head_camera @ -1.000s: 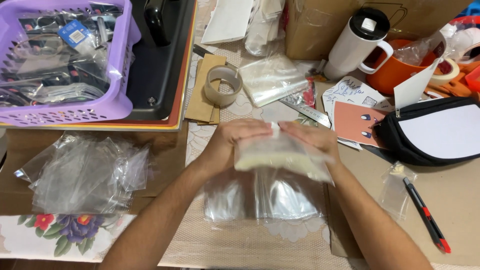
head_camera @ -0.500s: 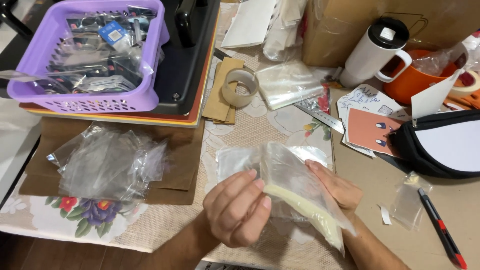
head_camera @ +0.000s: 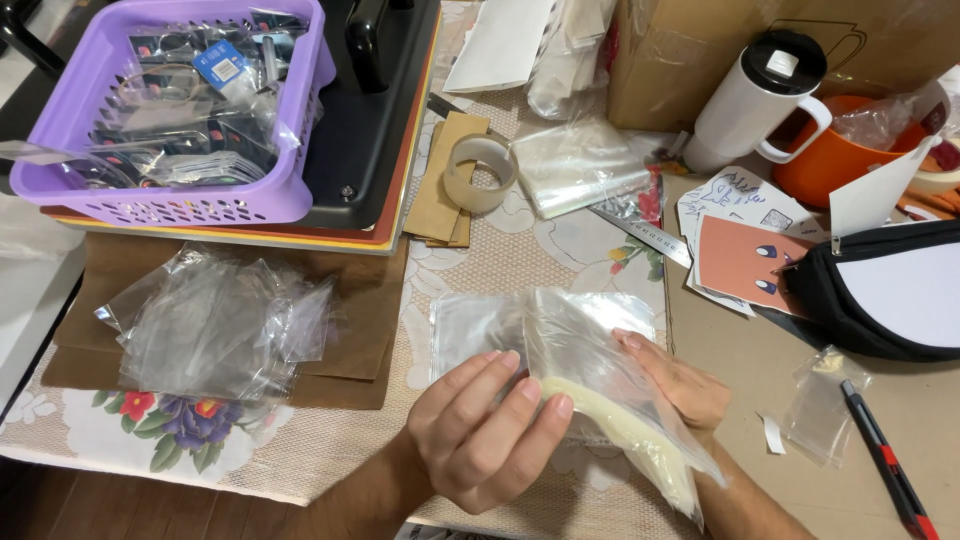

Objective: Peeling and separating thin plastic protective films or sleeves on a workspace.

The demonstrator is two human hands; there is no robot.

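Both hands (head_camera: 560, 420) gripping clear plastic bag (head_camera: 600, 370).

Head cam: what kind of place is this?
Probably a home packing table, not a factory line. A floral lace tablecloth lies under a tape roll, a pile of clear plastic bags and a purple basket of bagged small items. Both hands hold a clear bag.

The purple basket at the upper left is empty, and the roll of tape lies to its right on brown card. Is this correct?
Not quite. In the head view the purple basket is full of small packaged items in clear bags, not empty. The roll of tape does lie to its right on the brown card.
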